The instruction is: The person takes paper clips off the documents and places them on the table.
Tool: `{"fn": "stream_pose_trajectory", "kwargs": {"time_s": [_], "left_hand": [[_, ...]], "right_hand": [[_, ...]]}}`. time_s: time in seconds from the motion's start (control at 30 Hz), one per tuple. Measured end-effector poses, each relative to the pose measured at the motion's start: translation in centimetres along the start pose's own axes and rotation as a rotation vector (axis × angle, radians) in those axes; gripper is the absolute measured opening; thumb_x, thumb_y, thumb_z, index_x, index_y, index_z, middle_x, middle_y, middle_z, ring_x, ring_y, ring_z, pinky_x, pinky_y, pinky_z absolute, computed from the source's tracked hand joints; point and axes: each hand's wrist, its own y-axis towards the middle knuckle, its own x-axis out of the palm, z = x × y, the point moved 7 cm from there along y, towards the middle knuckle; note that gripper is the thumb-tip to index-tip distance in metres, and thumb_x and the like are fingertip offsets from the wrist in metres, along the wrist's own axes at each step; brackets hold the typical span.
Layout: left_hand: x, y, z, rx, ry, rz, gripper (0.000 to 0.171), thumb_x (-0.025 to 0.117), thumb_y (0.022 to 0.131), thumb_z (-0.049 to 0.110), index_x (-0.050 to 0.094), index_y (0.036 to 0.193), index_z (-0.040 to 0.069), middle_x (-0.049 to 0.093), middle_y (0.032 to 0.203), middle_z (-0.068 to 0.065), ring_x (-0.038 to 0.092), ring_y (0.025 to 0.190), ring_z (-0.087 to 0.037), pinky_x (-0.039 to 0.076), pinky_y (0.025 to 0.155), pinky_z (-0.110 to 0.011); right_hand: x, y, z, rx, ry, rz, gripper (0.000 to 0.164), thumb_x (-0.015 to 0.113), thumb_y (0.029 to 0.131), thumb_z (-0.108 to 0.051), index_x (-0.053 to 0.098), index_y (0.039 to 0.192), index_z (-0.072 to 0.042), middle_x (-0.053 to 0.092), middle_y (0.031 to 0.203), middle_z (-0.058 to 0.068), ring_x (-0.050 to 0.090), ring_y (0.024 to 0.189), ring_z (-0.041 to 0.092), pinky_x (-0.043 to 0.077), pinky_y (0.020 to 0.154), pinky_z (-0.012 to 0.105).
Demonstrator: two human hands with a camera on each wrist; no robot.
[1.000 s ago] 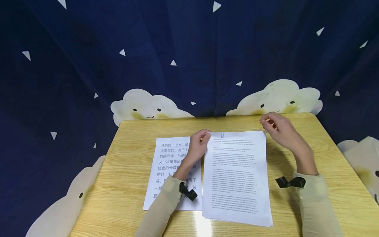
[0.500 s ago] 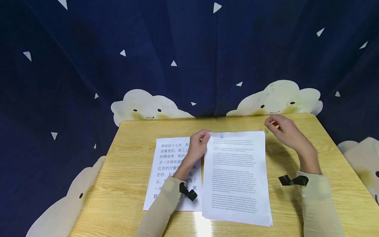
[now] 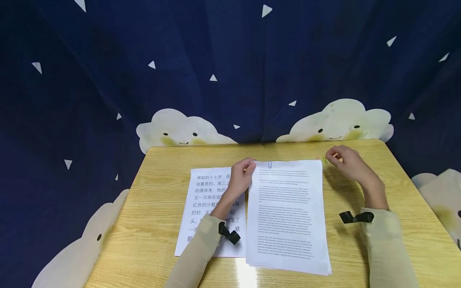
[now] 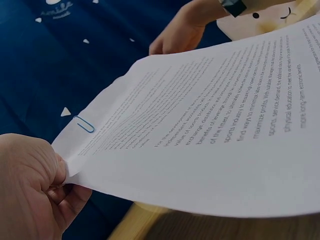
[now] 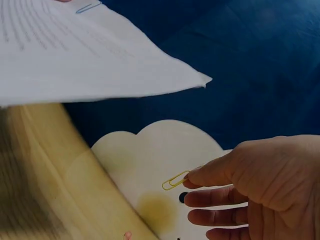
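My left hand [image 3: 242,175] pinches the upper left corner of a stack of printed sheets [image 3: 286,224], thumb on top. A blue paper clip [image 4: 85,124] sits on the stack's top edge, close to that hand. My right hand [image 3: 347,162] is just beyond the upper right corner. Between its thumb and index finger it pinches a yellow paper clip [image 5: 175,180], whose looped end sticks out towards the left. In the right wrist view the sheets' corner is apart from this clip, and the other fingers are loosely bent.
Left of the stack, partly under my left arm, lies a paper with large Chinese print [image 3: 209,192]. A small red clip [image 3: 318,159] shows behind the stack's top edge. Beyond the wooden table [image 3: 144,224] hangs a dark blue curtain [image 3: 230,60] with clouds and triangles.
My right hand has moved slightly right and towards me, from above the stack's upper right corner to beside it. The left hand keeps its hold on the sheets.
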Motion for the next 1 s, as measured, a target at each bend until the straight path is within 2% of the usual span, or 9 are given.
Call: {"fn": "stream_pose_trajectory", "kwargs": {"time_s": [0.2,0.3,0.6,0.77,1.0], "left_hand": [[-0.1,0.0,-0.3,-0.003,0.002,0.005,0.021,0.056,0.108,0.011,0.076,0.114,0.006,0.069,0.090,-0.009,0.059,0.061,-0.013,0.042,0.051,-0.021],[-0.2,0.0,-0.4,0.007,0.006,0.006,0.021,0.057,0.108,0.010,0.076,0.113,0.007,0.069,0.090,-0.009,0.059,0.063,-0.013,0.043,0.053,-0.021],[-0.2,0.1,-0.9,0.012,0.015,0.003,0.021,0.056,0.108,0.011,0.076,0.113,0.007,0.070,0.092,-0.008,0.060,0.065,-0.011,0.045,0.055,-0.021],[-0.2,0.2,-0.9,0.014,0.028,-0.003,0.022,0.055,0.108,0.011,0.075,0.115,0.005,0.071,0.095,-0.009,0.061,0.065,-0.010,0.047,0.056,-0.021],[-0.1,0.2,-0.6,0.019,0.045,-0.009,0.022,0.056,0.108,0.010,0.075,0.115,0.005,0.073,0.097,-0.010,0.061,0.069,-0.010,0.048,0.060,-0.021]], "right_hand": [[1.3,0.5,1.8,0.021,0.001,-0.066,0.022,0.054,0.110,-0.013,0.066,0.109,0.006,0.061,0.114,0.028,0.055,0.107,0.044,0.045,0.087,0.059],[2.0,0.6,2.7,0.013,-0.032,-0.081,0.022,0.054,0.109,-0.012,0.066,0.109,0.007,0.059,0.116,0.032,0.050,0.111,0.050,0.040,0.092,0.064],[4.1,0.8,4.5,0.044,-0.166,-0.083,0.015,0.057,0.105,-0.011,0.069,0.102,-0.001,0.043,0.138,0.038,0.032,0.125,0.061,0.027,0.097,0.072],[4.7,0.5,5.0,0.090,-0.154,-0.105,0.016,0.056,0.105,-0.013,0.068,0.100,-0.004,0.029,0.151,0.040,0.018,0.133,0.068,0.016,0.101,0.077],[5.0,0.4,5.1,0.090,-0.120,-0.136,0.019,0.053,0.107,-0.014,0.067,0.098,-0.005,0.025,0.154,0.040,0.012,0.135,0.069,0.011,0.101,0.078]]}}
